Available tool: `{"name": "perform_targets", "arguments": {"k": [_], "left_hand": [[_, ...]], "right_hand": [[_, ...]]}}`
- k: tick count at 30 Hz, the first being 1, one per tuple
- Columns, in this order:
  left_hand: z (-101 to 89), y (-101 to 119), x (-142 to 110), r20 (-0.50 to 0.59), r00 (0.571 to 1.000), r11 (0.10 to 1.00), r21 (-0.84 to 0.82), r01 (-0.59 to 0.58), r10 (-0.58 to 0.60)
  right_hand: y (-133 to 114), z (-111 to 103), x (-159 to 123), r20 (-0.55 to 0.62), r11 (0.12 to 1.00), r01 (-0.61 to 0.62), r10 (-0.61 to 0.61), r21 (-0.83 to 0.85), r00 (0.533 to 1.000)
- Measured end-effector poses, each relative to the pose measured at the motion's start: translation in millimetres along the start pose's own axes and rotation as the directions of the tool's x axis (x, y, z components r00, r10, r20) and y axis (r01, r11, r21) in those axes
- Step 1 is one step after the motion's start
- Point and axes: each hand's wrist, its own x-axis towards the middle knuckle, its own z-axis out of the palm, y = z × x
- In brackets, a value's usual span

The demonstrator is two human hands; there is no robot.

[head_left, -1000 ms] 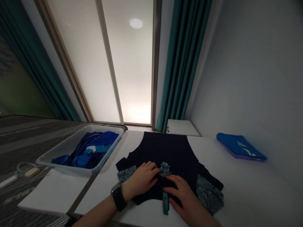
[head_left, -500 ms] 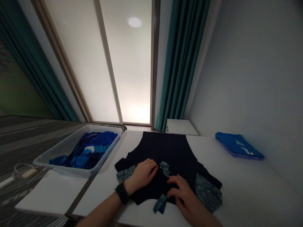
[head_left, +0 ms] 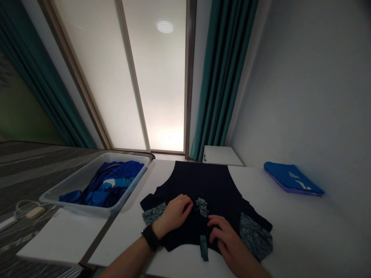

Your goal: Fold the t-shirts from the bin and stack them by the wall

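Observation:
A dark navy top [head_left: 203, 177] is spread on the white table, with paisley-patterned parts at both sides. Near its middle is a small patterned patch [head_left: 202, 207]. My left hand [head_left: 177, 211], below which a black watch shows on the wrist, lies on the cloth left of this patch, fingers slightly bent and thumb apart. To the patch's lower right, my right hand [head_left: 224, 235] rests over the top, with fingers bent and spread. A narrow green strip [head_left: 204, 248] hangs over the top's near edge, beside the right thumb and apart from it.
A clear plastic bin [head_left: 116, 212] holding crumpled blue clothes [head_left: 113, 183] stands to the left. Folded blue cloth [head_left: 292, 177] lies at the far right by the wall. A white cabinet [head_left: 222, 154] is behind the table. A cable with a plug [head_left: 35, 212] is at the left.
The green strip has swung right and now lies straight, where it was bent and slanting left. My right hand has shifted slightly right. My left hand stays put.

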Motion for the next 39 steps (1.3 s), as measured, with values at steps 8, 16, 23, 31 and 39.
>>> {"name": "perform_targets", "arguments": {"k": [8, 16, 23, 31, 39], "left_hand": [[2.9, -1.3, -0.7, -0.003, 1.000, 1.000, 0.006, -0.015, 0.015], [1.8, 0.7, -1.6, -0.005, 1.000, 1.000, 0.001, -0.015, 0.015], [1.3, 2.2, -1.6, -0.005, 0.999, 0.999, 0.023, -0.041, 0.042], [-2.8, 10.4, -3.9, 0.042, 0.997, 0.992, 0.099, -0.076, 0.072], [2.4, 5.0, -2.4, 0.031, 0.999, 0.994, 0.098, -0.046, 0.043]], "right_hand": [[0.0, -0.1, 3.0, 0.078, 0.998, 0.049, -0.045, -0.050, 0.996], [-7.8, -1.8, 16.9, 0.092, 0.972, 0.110, -0.092, -0.207, 0.991], [3.7, 2.3, 26.0, 0.020, 0.878, 0.190, -0.202, -0.439, 0.979], [5.8, 4.8, 50.1, -0.071, 0.914, 0.041, -0.075, -0.403, 0.995], [16.1, 12.1, 54.8, -0.225, 0.877, -0.069, -0.046, -0.475, 0.973]]}}
